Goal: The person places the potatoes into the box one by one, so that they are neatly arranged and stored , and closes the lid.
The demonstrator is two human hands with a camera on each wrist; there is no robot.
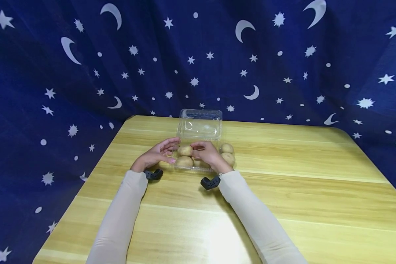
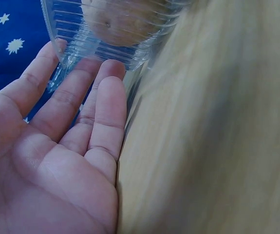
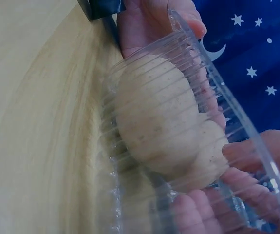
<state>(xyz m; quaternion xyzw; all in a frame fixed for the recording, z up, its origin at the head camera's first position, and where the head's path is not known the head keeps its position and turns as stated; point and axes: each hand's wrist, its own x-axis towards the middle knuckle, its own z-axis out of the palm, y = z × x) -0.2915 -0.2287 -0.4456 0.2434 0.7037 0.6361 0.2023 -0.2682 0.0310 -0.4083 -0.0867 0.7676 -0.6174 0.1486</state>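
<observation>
A clear plastic clamshell box (image 1: 199, 128) stands with its lid raised at the back. My right hand (image 1: 208, 152) reaches into it, thumb and fingers pinching a potato (image 1: 185, 150) at the box's left side. In front of that one lies a larger potato (image 3: 157, 114), seen through the ribbed wall in the right wrist view. Another potato (image 1: 200, 163) is partly covered by the right hand. My left hand (image 2: 57, 151) is beside the box's left wall, palm toward it, fingers extended with their tips at the plastic.
Two potatoes (image 1: 228, 159) sit just right of the box on the wooden table (image 1: 300, 190). Black wrist cameras (image 1: 210, 182) are worn on both wrists. A blue curtain (image 1: 198, 55) with moons and stars hangs behind the table.
</observation>
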